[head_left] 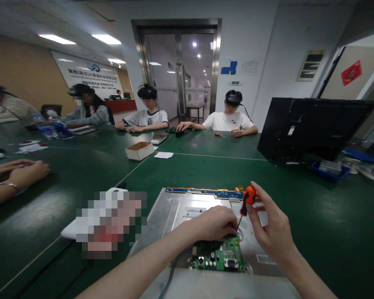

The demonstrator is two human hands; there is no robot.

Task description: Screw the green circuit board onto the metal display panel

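Note:
My right hand point(272, 222) grips the orange and black handle of a screwdriver point(249, 198) between thumb and fingers. The screwdriver leans, its thin shaft pointing down to the upper edge of a green circuit board point(220, 255). Beside the tip, my left hand point(216, 223) is closed with its fingers bent downward; what they pinch, if anything, is hidden. That hand covers part of the board. Under both hands lies a silver metal panel point(166, 214), with a blue circuit strip point(202, 192) along its far edge.
A blurred-out flat item point(112, 224) lies left of the panel. A small white box point(139, 150) stands farther off. At the right are a black monitor point(314, 128) and a blue tray point(330, 171). Another person's hands point(28, 172) rest at the left; several people sit across the table.

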